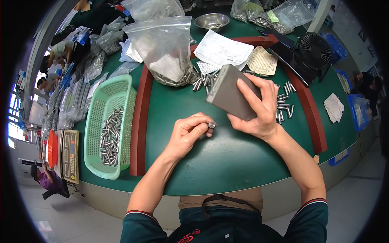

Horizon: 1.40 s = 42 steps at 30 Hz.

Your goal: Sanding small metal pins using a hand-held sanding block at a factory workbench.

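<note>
My left hand [189, 133] is closed round a small shiny metal pin [212, 124], its round end pointing right. In my right hand [261, 107] is a dark grey rectangular block [233, 92], tilted, gripped by thumb and fingers above the green table [227, 166]. The block is just up and right of the pin, apart from it. Loose metal pins [285, 107] lie on the table beyond and right of my right hand, some hidden behind the block. A pale green plastic basket [129, 121] left of my left hand holds many similar pins [110, 139].
Red-brown wooden bars [142, 121] border the work area. At its far side stand a clear plastic bag [162, 48], papers [223, 48] and a steel bowl [212, 21]. A black fan [315, 50] and a cloth [334, 108] are at right, a scale [69, 156] at left. People work beyond.
</note>
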### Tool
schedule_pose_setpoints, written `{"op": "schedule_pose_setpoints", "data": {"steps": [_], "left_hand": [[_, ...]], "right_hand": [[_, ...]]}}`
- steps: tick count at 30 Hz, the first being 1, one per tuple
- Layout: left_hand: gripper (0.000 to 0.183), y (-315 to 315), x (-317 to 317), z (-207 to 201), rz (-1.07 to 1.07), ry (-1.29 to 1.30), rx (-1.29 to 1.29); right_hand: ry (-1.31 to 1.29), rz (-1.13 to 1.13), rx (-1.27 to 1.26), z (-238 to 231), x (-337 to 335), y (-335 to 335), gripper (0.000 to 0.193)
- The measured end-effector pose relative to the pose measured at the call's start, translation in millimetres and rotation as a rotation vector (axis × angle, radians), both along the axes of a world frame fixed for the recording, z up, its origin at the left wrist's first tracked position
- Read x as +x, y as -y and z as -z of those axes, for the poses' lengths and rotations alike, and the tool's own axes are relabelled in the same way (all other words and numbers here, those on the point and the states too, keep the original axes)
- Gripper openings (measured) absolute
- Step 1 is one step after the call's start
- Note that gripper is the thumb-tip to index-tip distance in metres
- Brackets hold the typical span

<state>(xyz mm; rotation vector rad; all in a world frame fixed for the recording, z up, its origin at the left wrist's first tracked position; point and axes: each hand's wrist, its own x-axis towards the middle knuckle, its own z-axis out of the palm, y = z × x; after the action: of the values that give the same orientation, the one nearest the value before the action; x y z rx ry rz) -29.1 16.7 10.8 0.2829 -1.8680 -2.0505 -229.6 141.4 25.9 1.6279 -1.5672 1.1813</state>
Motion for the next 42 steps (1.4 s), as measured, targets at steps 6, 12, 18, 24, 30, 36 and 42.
{"op": "schedule_pose_setpoints", "data": {"steps": [6,12,18,24,30,36,42], "left_hand": [[0.018,-4,9,-5,-0.052,0.123,-0.014],[0.017,-9,5,-7,-0.141,0.226,0.279],[0.022,8,4,0,0.149,-0.073,0.141],[0.021,9,2,4,0.08,-0.101,0.109],[0.018,10,4,-2,-0.05,-0.003,-0.231],[0.011,8,1,-5,-0.158,-0.012,-0.276],[0.013,8,3,-5,-0.155,-0.03,-0.32]], "right_hand": [[-0.025,-0.292,0.096,-4,26,-3,0.063],[-0.072,-0.37,0.108,-6,44,-14,0.067],[0.201,0.073,0.109,7,-12,0,0.072],[0.134,0.036,0.18,0,4,-4,0.075],[-0.118,-0.34,0.23,-2,56,-16,0.068],[0.065,-0.113,0.187,-8,13,-7,0.076],[0.076,0.017,0.24,-10,9,0,0.073]]}}
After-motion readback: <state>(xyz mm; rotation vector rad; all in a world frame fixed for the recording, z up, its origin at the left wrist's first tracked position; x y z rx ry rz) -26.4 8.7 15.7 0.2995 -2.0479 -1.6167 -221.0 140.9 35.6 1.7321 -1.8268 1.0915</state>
